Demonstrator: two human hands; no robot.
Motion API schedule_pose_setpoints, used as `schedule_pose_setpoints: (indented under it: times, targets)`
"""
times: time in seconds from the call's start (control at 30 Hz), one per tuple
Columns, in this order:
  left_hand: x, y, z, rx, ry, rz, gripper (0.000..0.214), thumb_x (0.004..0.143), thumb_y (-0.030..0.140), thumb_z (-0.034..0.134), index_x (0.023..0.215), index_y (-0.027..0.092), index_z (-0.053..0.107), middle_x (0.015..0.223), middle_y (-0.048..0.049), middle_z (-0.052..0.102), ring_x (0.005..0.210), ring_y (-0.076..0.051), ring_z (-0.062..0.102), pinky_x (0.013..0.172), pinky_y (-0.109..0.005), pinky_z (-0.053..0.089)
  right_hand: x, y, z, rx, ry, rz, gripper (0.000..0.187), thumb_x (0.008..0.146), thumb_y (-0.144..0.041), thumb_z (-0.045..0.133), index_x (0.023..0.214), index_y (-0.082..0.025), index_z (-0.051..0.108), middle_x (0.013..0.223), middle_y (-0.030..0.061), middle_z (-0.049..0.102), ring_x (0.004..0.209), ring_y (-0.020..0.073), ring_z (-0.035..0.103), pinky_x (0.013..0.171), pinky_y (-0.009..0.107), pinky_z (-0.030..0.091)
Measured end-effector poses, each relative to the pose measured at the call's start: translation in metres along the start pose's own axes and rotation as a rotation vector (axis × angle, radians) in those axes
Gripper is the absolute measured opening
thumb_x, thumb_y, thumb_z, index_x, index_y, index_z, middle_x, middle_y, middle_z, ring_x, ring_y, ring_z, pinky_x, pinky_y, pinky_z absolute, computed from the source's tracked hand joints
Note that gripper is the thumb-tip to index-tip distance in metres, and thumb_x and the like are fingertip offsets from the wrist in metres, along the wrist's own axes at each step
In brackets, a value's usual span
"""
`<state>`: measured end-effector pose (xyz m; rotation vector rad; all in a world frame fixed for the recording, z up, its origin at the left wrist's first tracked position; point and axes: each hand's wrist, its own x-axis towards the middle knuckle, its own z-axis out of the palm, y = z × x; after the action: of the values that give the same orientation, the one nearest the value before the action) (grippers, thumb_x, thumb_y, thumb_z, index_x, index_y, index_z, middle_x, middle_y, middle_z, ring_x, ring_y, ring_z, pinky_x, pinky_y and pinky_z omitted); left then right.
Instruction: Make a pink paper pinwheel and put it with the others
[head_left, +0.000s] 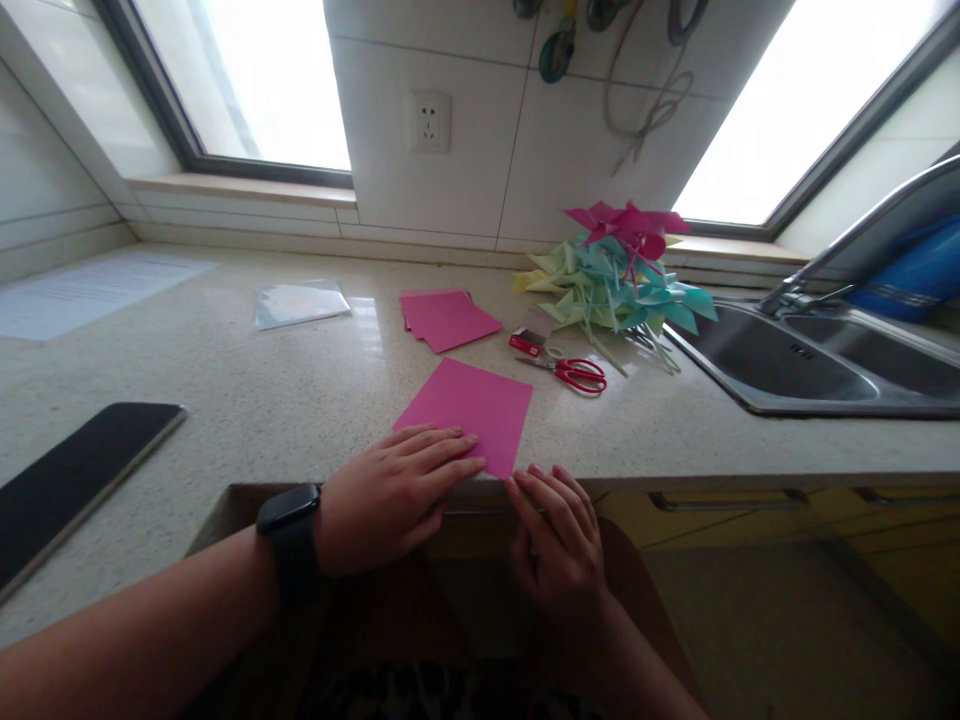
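Observation:
A square pink paper sheet (pixel 480 405) lies at the front edge of the counter, turned at an angle. My left hand (pixel 397 485), with a dark watch on its wrist, rests flat across the sheet's lower left part, fingers stretched out. At the sheet's near corner, the bent fingers of my right hand (pixel 559 540) are closed on the paper; its thumb is partly hidden underneath. Behind the sheet is a small stack of pink paper (pixel 454 318). To the right of it lie red-handled scissors (pixel 577 374) and a small red box (pixel 527 341).
Paper pinwheels (pixel 622 270) in pink, blue and pale green are heaped near the wall, beside a steel sink (pixel 780 360). A clear plastic packet (pixel 301 303), printed white sheets (pixel 90 290) and a flat black object (pixel 82 480) lie on the left.

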<state>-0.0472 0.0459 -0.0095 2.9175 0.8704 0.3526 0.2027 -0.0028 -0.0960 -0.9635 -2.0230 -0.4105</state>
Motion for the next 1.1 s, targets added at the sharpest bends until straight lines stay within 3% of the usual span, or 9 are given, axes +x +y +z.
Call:
schedule_pose_setpoints:
  times: [0.6,1.1]
  targets:
    - [-0.002,-0.002,0.005,0.033,0.027,0.026,0.066,0.086,0.015,0.057,0.150,0.024,0.040,0.157,-0.0071,0.043,0.145,-0.024,0.039,0.121,-0.044,0.031,0.027,-0.009,-0.011,-0.013,-0.059,0.093,0.046,0.081,-0.005,0.058,0.125,-0.016,0.064,0.111,0.0105,0.068,0.104,0.0258,0.061,0.099,0.049,0.049]
    - [-0.002,-0.001,0.004,0.016,0.001,0.018,0.067,0.087,0.014,0.057,0.151,0.024,0.039,0.158,-0.0073,0.042,0.146,-0.025,0.037,0.121,-0.046,0.031,0.033,-0.012,-0.013,-0.056,-0.120,0.134,0.042,0.085,-0.009,0.059,0.126,-0.016,0.065,0.109,0.0110,0.067,0.099,0.0266,0.058,0.093,0.047,0.047]
